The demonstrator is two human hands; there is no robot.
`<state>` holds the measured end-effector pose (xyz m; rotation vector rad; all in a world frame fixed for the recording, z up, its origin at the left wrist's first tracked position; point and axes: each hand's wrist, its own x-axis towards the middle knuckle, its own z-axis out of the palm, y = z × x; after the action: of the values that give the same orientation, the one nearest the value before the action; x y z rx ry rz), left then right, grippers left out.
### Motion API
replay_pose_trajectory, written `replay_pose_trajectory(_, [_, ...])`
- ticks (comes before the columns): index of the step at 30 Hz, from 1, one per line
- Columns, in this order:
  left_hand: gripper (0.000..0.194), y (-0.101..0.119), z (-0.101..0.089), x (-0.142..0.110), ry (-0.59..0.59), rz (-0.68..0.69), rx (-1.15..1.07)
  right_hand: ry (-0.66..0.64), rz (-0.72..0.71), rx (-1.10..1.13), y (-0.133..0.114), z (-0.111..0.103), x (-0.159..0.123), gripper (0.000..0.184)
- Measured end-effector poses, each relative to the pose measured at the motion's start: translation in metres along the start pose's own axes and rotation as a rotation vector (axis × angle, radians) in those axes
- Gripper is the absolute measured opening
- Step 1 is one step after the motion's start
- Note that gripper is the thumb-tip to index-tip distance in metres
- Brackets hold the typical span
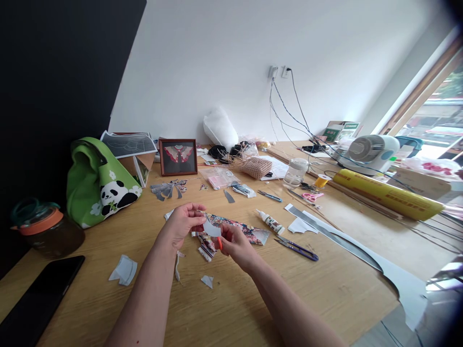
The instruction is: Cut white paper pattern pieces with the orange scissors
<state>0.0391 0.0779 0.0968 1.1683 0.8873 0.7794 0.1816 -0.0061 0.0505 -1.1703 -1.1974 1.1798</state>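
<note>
My left hand (188, 221) pinches one end of a small white curved piece of paper (211, 228) between thumb and fingers. At its other end is my right hand (233, 242), closed around orange-handled scissors (219, 243); one orange loop shows and the blades are hidden. Beneath and behind both hands lies a strip of flowered fabric (249, 231), partly covered by them. Right of the fabric are a white glue bottle (271, 222), lying on its side, and dark thread snips (296, 248). A small white scrap (207, 281) rests on the table in front of my hands.
On the left are a black phone (41, 299), a lidded jar (48, 229), a green panda bag (104, 185) and paper pieces (123, 270). A framed piece (178, 157) stands behind. To the right lie a utility knife (269, 195), a long curved template (340, 243) and a yellow roll (387, 193).
</note>
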Motion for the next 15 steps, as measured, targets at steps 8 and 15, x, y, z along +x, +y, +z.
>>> replay_pose_trajectory(8, [0.035,-0.0001,0.0001,-0.0007,0.003,0.004,-0.009,0.026,-0.005,-0.011,-0.0001,0.0011,-0.0001,0.033])
replay_pose_trajectory(15, [0.032,0.0000,0.0004,-0.0010,0.005,0.006,-0.012,0.024,-0.009,0.041,-0.0006,0.0021,-0.0006,0.035])
